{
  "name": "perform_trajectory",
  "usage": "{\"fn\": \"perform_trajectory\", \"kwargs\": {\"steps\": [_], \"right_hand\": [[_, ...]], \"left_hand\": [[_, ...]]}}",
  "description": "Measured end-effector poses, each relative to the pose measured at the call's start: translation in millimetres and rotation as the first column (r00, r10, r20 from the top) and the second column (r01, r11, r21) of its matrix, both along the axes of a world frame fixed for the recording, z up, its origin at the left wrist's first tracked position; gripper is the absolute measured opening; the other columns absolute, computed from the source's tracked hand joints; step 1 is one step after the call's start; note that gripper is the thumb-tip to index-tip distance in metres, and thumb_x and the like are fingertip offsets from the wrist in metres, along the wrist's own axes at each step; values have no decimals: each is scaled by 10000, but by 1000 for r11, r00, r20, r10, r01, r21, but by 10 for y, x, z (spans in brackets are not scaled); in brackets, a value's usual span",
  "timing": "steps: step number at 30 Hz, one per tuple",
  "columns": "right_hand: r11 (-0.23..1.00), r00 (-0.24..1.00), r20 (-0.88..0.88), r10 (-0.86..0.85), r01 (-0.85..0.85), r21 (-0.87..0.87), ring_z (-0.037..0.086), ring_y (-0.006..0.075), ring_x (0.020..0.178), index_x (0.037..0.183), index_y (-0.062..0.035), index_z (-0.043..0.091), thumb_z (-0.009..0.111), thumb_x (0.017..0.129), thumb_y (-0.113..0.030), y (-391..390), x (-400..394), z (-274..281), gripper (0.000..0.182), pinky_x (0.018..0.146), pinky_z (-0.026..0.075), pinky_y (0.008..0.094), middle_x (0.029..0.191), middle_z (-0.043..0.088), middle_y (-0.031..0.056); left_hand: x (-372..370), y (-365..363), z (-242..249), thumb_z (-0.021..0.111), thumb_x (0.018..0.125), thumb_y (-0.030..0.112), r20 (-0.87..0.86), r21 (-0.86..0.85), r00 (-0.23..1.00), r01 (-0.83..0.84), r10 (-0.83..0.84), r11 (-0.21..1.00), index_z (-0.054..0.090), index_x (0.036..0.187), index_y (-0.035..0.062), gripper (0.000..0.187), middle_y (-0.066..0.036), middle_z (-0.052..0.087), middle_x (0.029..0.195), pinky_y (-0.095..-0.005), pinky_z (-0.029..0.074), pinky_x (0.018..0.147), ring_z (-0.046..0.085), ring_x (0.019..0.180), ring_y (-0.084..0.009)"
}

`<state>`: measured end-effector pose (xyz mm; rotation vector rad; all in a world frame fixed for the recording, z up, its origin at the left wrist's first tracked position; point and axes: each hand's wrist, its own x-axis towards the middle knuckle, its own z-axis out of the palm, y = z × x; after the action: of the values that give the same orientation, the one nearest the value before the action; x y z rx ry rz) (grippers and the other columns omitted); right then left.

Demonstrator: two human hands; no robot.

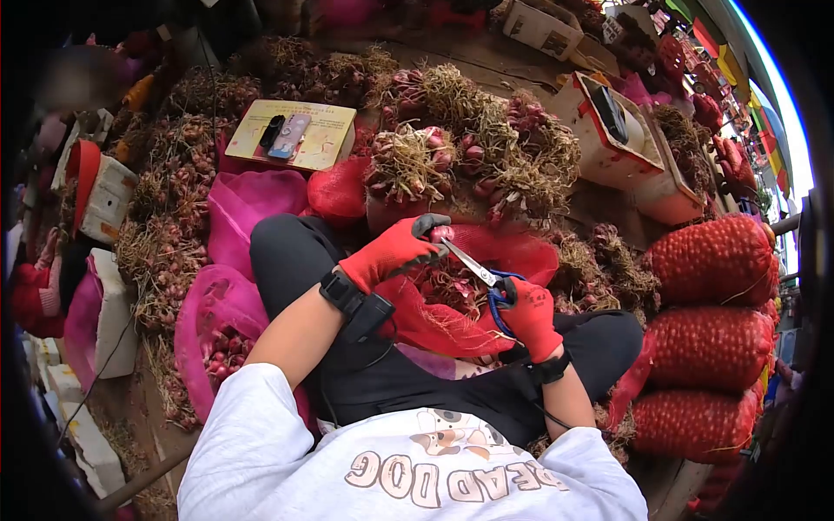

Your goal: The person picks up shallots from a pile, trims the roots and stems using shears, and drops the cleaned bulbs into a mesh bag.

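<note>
My left hand (395, 252), in a red glove with dark fingertips, pinches a purple-red shallot (441, 234) between thumb and fingers. In my right hand (526, 314), also red-gloved, is a pair of scissors (473, 267) with blue handles. The blades point up and left, their tips right at the shallot. Below both hands, a red mesh bag (417, 323) lies spread between my crossed legs, with shallots and loose skins (447, 286) inside. Just beyond the hands sits a bunch of shallots (408, 165) with dry, straw-like roots and tops.
More shallot bunches (530, 148) lie ahead. A yellow box (330, 130) carries a phone (290, 136). At left, a pink mesh bag (221, 326) holds shallots. Full red mesh sacks (708, 343) are stacked at right, below white foam boxes (599, 130).
</note>
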<state>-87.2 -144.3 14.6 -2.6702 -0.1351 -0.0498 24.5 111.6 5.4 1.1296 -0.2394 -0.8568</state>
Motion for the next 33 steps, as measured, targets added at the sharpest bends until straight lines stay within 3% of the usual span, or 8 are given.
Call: {"fn": "perform_trajectory", "kwargs": {"steps": [3,7,9,13,17,22,26,33], "right_hand": [[978,991,-127,-44,69,198,645,333,767,949,-110,670,693,757,-280,12,36,-99,257,662,509,389,827,678,120],[994,977,-184,-107,102,-35,652,321,782,1007,-110,670,694,787,-231,-25,84,-107,253,668,504,373,850,680,123],[981,994,-96,-55,72,180,653,312,777,1012,-91,662,707,786,-225,4,100,-129,266,661,503,362,851,673,123],[861,998,-64,-4,36,507,646,298,760,1013,-56,646,724,787,-214,209,178,66,286,641,497,340,839,654,126],[908,999,10,49,-49,416,642,300,715,966,-55,645,716,784,-195,154,186,-35,241,616,489,344,804,643,132],[964,995,-68,70,-50,260,638,318,722,934,-83,653,707,760,-211,32,103,-68,223,610,494,362,800,650,123],[982,996,-70,56,-42,185,637,323,723,918,-86,654,702,761,-221,2,73,-103,212,617,502,368,797,648,127],[980,987,-145,-63,89,179,632,348,746,968,-57,664,667,786,-150,-24,51,-63,204,641,495,362,819,649,171]], "left_hand": [[-17,-39,-68,592,849,-8,22,71,998,-58,57,996,390,1366,10,556,-35,594,913,-216,442,637,551,756,-76],[-19,-15,-83,606,843,-5,63,196,998,-29,17,980,417,1353,19,544,-39,590,977,-217,452,648,551,769,-80],[6,-20,-61,607,838,-11,61,298,998,-19,1,954,424,1349,24,544,-37,587,1027,-224,463,664,552,784,-84],[8,-168,-251,606,819,-27,93,242,992,56,-81,969,430,1349,31,561,-29,576,1115,-229,479,711,557,869,-82],[-40,-210,-336,593,806,-66,129,206,972,169,-198,964,425,1359,37,587,-34,571,1156,-214,472,747,547,937,-72],[14,-77,-99,556,809,-84,68,138,996,-69,60,988,418,1366,29,585,-37,566,1187,-197,451,744,526,899,-53],[-39,-113,37,559,826,-60,101,251,995,-29,4,968,411,1372,17,571,-11,544,1133,-188,439,692,512,839,-40],[-50,-137,-85,604,850,-11,90,159,996,-18,4,987,427,1361,21,542,-17,547,1125,-198,455,736,531,869,-54]]}}
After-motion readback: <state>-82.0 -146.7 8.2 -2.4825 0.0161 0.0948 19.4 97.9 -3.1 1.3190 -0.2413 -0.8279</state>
